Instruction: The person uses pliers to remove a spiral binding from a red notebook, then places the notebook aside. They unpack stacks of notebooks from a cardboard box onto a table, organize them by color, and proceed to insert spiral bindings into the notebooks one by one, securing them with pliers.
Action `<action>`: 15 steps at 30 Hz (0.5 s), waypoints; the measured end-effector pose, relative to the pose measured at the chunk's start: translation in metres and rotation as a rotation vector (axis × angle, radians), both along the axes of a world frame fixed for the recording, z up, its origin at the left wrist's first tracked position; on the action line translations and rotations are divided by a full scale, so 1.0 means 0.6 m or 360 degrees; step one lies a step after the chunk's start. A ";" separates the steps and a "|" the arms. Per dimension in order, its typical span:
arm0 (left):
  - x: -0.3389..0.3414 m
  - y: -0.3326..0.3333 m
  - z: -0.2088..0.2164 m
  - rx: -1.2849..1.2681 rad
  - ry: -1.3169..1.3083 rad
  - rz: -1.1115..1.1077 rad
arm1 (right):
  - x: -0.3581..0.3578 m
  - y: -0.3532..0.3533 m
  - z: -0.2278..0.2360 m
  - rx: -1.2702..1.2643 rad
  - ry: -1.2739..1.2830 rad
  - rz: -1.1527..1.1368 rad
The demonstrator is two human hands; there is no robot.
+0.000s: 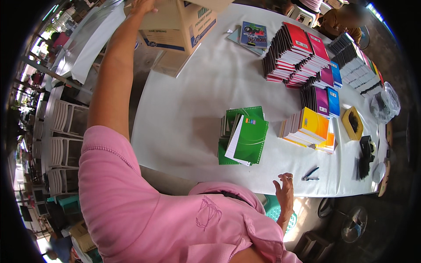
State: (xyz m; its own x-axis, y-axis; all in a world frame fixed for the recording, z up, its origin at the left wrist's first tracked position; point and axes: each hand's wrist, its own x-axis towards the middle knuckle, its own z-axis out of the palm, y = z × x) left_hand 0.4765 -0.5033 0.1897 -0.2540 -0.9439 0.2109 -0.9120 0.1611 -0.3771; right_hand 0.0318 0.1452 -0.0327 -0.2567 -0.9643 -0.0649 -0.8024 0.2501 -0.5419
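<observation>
My left arm reaches far forward to a brown cardboard box (164,41) at the table's far left. There my left hand (142,6) grips the box's upper edge, partly cut off by the top of the picture. Near the front edge of the white-covered table, my right hand (285,190) holds nothing, its fingers loosely bent and apart. A stack of green spiral notebooks (252,138) lies unevenly in front of me. Right of my right hand are dark-handled pliers (311,174).
Stacks of red notebooks (300,39), purple notebooks (321,98) and yellow notebooks (313,125) stand on the right. Beyond are a yellow container (352,124) and a clear plastic bag (386,103). A person (340,22) sits across the table. White chairs (66,118) stand left.
</observation>
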 end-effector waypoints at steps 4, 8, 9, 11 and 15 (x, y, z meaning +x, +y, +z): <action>-0.010 -0.013 0.007 0.0014 0.0015 0.0028 | 0.005 -0.004 -0.005 0.0042 0.0003 -0.0006; -0.020 -0.019 0.005 0.0053 0.0019 0.0071 | -0.005 -0.006 -0.009 0.0075 0.0037 -0.0003; -0.023 -0.028 -0.004 0.0069 0.0019 0.0082 | -0.008 -0.005 -0.010 0.0091 0.0041 -0.0002; -0.025 -0.033 -0.017 0.0108 0.0019 0.0103 | -0.012 -0.008 -0.012 0.0138 0.0054 -0.0012; -0.013 -0.036 -0.097 0.0029 0.0122 0.0004 | -0.008 -0.018 -0.013 0.0169 0.0052 0.0013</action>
